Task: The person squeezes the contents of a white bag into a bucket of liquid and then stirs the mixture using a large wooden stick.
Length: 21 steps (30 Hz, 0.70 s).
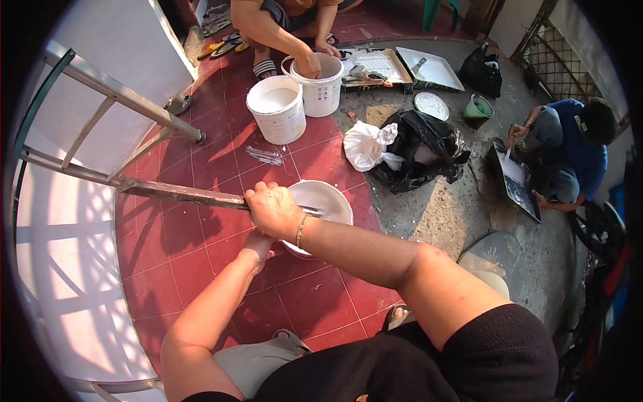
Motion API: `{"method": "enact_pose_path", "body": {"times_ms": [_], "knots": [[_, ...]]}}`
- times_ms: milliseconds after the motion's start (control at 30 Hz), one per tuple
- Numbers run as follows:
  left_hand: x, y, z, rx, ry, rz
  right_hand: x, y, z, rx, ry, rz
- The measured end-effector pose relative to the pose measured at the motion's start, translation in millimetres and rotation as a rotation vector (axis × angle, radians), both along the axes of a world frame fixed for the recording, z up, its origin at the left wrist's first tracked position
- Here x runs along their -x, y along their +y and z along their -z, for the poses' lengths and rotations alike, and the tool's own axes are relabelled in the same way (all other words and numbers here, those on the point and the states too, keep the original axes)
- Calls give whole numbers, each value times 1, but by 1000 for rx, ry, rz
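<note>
My right hand (271, 208) is wrapped round a long weathered wooden stick (187, 193), which extends left to beside a metal frame; a dark, narrow end shows over a white bucket (329, 231) below my hands. My left hand (258, 248) is closed just under my right, at the bucket's left side; what it holds is hidden. The bucket stands on red floor tiles (167, 234) with pale material inside.
Two white buckets (274, 120) stand ahead, where a person (268, 20) reaches into one. Paint trays (429, 67), black plastic bags (408, 161) and a green pail (478, 114) lie beyond. Another person (579, 154) works a tray at right. A metal frame (100, 80) stands left.
</note>
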State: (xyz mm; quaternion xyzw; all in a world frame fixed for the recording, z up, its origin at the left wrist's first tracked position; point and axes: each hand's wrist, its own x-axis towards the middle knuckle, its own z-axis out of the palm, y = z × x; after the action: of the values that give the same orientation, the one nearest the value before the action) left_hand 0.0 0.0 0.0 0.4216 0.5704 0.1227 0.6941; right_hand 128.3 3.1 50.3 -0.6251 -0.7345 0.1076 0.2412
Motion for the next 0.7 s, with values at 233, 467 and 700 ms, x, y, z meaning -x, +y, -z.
{"method": "enact_pose_path", "body": {"times_ms": [233, 467, 700], "knots": [[6, -14, 8, 27, -15, 73, -8, -29, 21, -23, 10, 39], [3, -13, 4, -11, -45, 101, -6, -20, 30, 68, 25, 28], [7, -14, 10, 10, -42, 89, -25, -24, -12, 365, -28, -36]]}}
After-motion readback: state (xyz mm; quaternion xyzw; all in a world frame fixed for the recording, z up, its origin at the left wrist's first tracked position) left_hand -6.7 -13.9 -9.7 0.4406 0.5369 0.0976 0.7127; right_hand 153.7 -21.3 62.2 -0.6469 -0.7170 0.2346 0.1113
